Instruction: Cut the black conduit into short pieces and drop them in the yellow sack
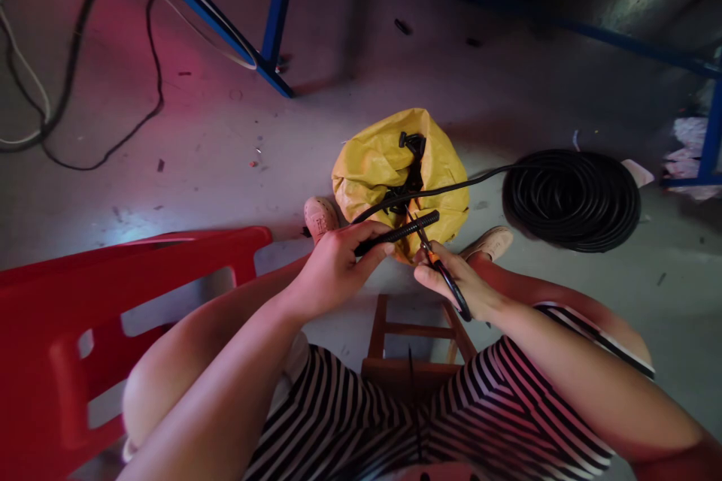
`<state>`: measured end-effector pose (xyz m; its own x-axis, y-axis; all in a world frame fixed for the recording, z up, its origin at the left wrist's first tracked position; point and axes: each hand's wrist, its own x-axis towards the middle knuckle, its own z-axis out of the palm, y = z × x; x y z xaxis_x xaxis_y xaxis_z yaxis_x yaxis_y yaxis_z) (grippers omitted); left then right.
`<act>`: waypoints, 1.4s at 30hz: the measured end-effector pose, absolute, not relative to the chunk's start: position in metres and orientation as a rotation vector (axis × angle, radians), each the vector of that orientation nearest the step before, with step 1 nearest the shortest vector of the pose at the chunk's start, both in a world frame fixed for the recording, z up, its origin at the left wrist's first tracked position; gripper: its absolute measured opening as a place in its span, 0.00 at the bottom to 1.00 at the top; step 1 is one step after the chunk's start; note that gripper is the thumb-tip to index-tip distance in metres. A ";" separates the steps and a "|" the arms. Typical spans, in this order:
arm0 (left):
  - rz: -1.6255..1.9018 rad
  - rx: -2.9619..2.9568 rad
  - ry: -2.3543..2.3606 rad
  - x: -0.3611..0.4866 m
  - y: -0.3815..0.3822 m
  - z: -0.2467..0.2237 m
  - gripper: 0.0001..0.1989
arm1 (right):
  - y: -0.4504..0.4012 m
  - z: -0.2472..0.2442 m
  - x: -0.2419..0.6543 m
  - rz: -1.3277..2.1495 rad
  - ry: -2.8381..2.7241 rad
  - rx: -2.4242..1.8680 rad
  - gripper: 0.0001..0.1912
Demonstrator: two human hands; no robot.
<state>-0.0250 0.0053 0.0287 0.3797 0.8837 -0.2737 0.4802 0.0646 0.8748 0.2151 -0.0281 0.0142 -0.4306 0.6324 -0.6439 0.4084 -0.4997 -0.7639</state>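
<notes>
My left hand (338, 264) is closed around black corrugated tubing (418, 225), whose ribbed end sticks out to the right. In my right hand (468, 282) is a pair of scissors (445, 278) with dark handles and an orange part near the pivot. The scissor blades cross the tubing close to its free end; whether they are parted there I cannot make out. Below both hands, a yellow sack (372, 158) stands with its mouth gaping, and black pieces lie inside. A black line of tubing runs from my left hand over the sack to a large black coil (571, 199).
A red plastic stool (169, 270) is close on my left. Between my legs shows a wooden stool (417, 331). Blue metal frames (276, 7) stand ahead, with cables (155, 75) on the floor at the left. Small black scraps (402, 27) are scattered about.
</notes>
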 end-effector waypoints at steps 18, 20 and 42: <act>0.317 1.680 1.107 -0.034 0.011 0.026 0.17 | -0.030 0.007 0.213 2.017 -1.488 -1.582 0.35; 0.283 1.693 1.102 -0.037 0.012 0.026 0.18 | -0.031 0.004 0.213 2.012 -1.489 -1.577 0.35; 0.245 1.607 1.197 -0.034 0.009 0.012 0.18 | -0.031 -0.017 0.214 2.162 -1.329 -1.616 0.33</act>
